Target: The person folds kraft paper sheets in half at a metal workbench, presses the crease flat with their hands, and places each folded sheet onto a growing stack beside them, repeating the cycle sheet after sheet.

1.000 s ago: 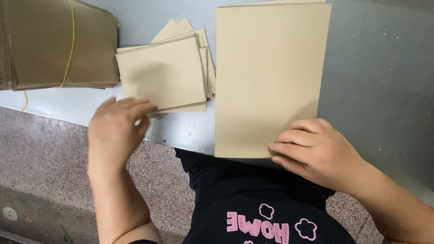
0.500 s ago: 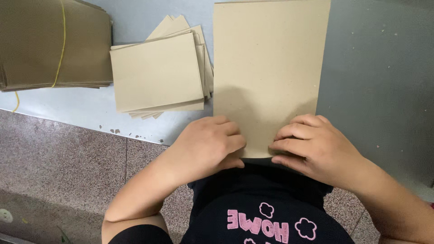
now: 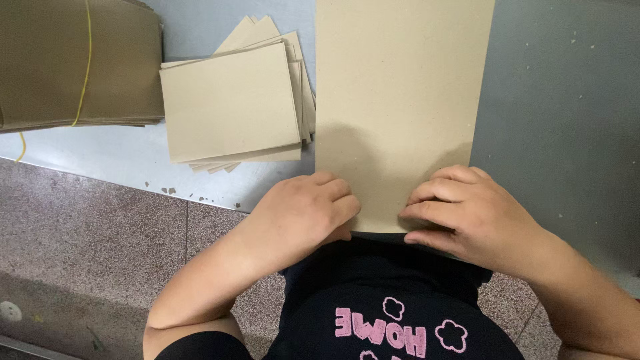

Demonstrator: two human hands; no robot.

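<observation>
One tall, plain tan cardboard sheet (image 3: 400,100), flat, smooth, unmarked.

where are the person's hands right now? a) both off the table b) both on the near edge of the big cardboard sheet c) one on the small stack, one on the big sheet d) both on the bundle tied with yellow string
b: the left hand and the right hand both grip the near edge of the big cardboard sheet; the small stack and the tied bundle lie untouched.
</observation>
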